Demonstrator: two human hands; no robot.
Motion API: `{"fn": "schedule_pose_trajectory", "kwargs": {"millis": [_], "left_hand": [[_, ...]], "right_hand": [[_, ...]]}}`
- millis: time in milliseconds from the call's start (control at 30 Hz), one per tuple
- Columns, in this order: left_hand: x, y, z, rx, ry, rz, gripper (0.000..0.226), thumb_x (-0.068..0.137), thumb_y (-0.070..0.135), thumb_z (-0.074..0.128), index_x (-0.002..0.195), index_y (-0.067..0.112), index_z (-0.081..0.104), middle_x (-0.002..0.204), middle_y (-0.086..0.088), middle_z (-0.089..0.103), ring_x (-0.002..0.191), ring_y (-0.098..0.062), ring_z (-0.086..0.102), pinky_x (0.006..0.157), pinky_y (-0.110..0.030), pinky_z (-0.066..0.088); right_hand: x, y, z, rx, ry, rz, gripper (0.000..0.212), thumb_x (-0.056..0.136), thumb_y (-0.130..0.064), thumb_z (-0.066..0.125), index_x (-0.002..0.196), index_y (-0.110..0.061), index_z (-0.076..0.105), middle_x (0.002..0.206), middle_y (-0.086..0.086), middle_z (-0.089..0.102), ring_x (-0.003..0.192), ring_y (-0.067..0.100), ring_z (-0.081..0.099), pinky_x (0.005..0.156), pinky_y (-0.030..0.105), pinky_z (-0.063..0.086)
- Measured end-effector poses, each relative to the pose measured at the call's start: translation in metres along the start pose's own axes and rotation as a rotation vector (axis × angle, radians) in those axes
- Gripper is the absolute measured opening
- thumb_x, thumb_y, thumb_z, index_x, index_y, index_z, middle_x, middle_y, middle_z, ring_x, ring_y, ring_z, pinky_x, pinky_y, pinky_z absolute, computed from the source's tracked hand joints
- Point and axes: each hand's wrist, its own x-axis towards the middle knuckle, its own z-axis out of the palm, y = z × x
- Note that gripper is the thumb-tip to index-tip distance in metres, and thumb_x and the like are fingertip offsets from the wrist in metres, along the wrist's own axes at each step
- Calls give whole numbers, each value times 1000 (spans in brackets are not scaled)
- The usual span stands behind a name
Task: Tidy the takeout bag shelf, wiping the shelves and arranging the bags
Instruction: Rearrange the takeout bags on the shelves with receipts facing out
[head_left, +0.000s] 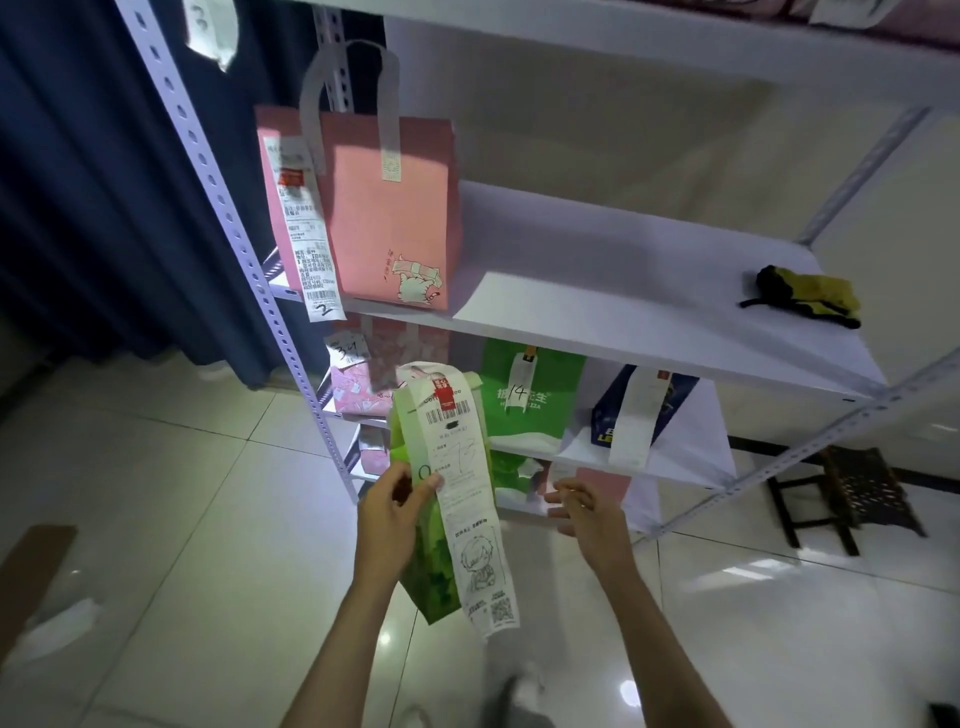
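A green takeout bag (434, 525) with a long receipt (470, 499) hanging down its face is held in the air in front of the shelf unit (649, 332), below the level of the middle shelf. It is pinched at its left edge by the left hand (397, 506), thumb and fingers closed on the bag and the edge of the receipt. The right hand (584, 506) hangs just right of the bag with its fingers loosely bent and apart, holding nothing. On the middle shelf only one pink bag (387, 208) stands upright at the left end, a receipt taped to its side; the rest of that shelf is bare apart from a crumpled yellow and black cloth (808, 296) lying near its right end. This suggests that the wiping of the middle shelf is finished or paused, though the state of its surface cannot be judged. Below the middle shelf, a green pizza bag (524, 400) and a dark blue bag (641, 405) stand side by side, and pink patterned bags (363, 387) are crowded at the left, partly hidden. The arranging is therefore judged to be partly done: the held bag is not yet placed, the middle shelf has room for it beside the pink bag, and the lower shelves appear less orderly. Whether those lower shelves have been wiped cannot be told.
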Motion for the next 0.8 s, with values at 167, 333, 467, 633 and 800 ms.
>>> {"fn": "schedule_pose_trajectory", "kwargs": {"millis": [167, 333, 467, 633, 800], "left_hand": [[21, -8, 12, 9, 39, -29, 12, 94, 24, 74, 97, 16, 66, 109, 12, 75, 89, -1, 71, 63, -15, 59], [35, -6, 25, 26, 75, -82, 13, 94, 28, 75, 101, 21, 67, 107, 17, 75, 88, -8, 72, 68, -24, 62], [40, -3, 32, 40, 106, -125, 13, 94, 28, 74, 103, 20, 67, 111, 17, 74, 90, -14, 72, 68, -24, 63], [44, -4, 33, 69, 144, -156, 13, 96, 27, 72, 104, 17, 67, 114, 14, 73, 92, -18, 72, 64, -20, 61], [47, -5, 30, 76, 193, -191, 12, 95, 28, 73, 103, 22, 67, 116, 12, 72, 93, -19, 72, 64, -23, 60]], "right_hand": [[61, -3, -1, 49, -32, 68, 18, 102, -4, 54, 95, -16, 65, 94, 11, 72, 77, 27, 70, 64, 33, 55], [117, -6, 2, 50, 6, 136, 20, 99, 4, 56, 119, 4, 60, 82, 12, 66, 66, 28, 62, 61, 36, 54], [152, -7, 2, -125, 32, 115, 33, 99, 2, 56, 132, 0, 52, 116, 22, 67, 83, 33, 67, 70, 42, 57], [189, -14, 5, -173, 1, 123, 39, 100, 1, 55, 137, -3, 44, 124, 15, 59, 80, 31, 70, 62, 38, 61], [213, -21, 13, -235, -8, 153, 23, 104, -16, 54, 116, 3, 62, 108, 25, 70, 96, 42, 71, 83, 60, 58]]}}
